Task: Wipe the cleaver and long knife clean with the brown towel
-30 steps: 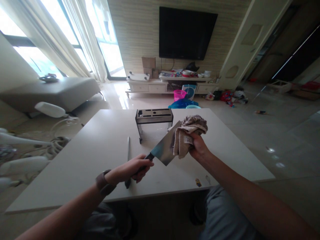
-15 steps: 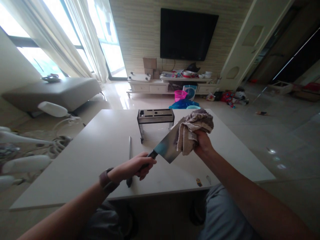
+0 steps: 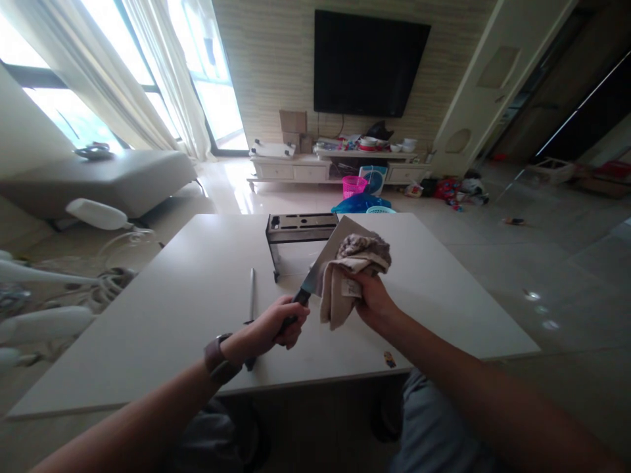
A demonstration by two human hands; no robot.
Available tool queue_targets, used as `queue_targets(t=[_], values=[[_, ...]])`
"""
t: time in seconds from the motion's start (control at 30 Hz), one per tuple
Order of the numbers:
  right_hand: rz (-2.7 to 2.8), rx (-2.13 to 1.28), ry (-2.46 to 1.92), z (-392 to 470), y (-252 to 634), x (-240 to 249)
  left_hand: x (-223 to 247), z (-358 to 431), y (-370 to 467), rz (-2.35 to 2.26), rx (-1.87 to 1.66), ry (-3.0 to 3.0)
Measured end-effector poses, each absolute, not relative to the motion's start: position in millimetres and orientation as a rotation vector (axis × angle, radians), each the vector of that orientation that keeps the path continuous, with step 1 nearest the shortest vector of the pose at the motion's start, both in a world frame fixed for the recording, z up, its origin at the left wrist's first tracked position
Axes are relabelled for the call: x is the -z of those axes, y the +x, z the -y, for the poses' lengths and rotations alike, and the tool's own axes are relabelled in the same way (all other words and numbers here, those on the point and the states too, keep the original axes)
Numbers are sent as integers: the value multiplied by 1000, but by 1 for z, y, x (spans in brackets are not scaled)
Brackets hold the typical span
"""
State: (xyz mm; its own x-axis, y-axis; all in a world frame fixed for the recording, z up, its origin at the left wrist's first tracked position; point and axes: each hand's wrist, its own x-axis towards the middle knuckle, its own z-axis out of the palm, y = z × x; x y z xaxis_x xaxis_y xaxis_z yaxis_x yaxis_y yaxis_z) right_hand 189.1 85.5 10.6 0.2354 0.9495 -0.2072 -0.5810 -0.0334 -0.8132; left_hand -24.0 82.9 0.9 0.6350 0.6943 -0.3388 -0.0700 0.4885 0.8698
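Note:
A wide-bladed cleaver [image 3: 331, 248] is held up over the white table [image 3: 197, 263], its black handle in the closed fingers of my left hand [image 3: 286, 322]. My right hand [image 3: 373, 299] grips a brown and beige cloth [image 3: 345, 279] that lies against the blade and hides part of it. The blade's upper end shows above the cloth. Behind the cleaver stands a knife block [image 3: 302, 226] with slots in its top and a clear front. A sharpening rod [image 3: 252, 295] lies on the table just left of my left hand, its dark handle partly behind my wrist.
A small sticker [image 3: 389, 359] is near the table's front edge. Beyond the table are a pink basket [image 3: 353, 186], a blue bag [image 3: 359, 202] and a low cabinet [image 3: 310, 172]. White chair-like objects [image 3: 96, 214] stand at the left.
My right hand and the cloth have moved left and slightly down along the blade, towards the handle. The blade now points more steeply upward, and its far end is uncovered.

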Motion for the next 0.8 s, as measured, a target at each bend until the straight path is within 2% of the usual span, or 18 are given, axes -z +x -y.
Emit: queue_targets(t=[0.13, 0.37, 0.8], values=[[666, -1413, -1027, -72, 167, -4, -3, -82, -15, -756, -536, 924], [748, -1377, -1075, -70, 175, -8, -5, -88, -20, -768, -504, 900], [537, -1177, -987, -98, 215, -19, -7, -87, -42, -755, -457, 929]])
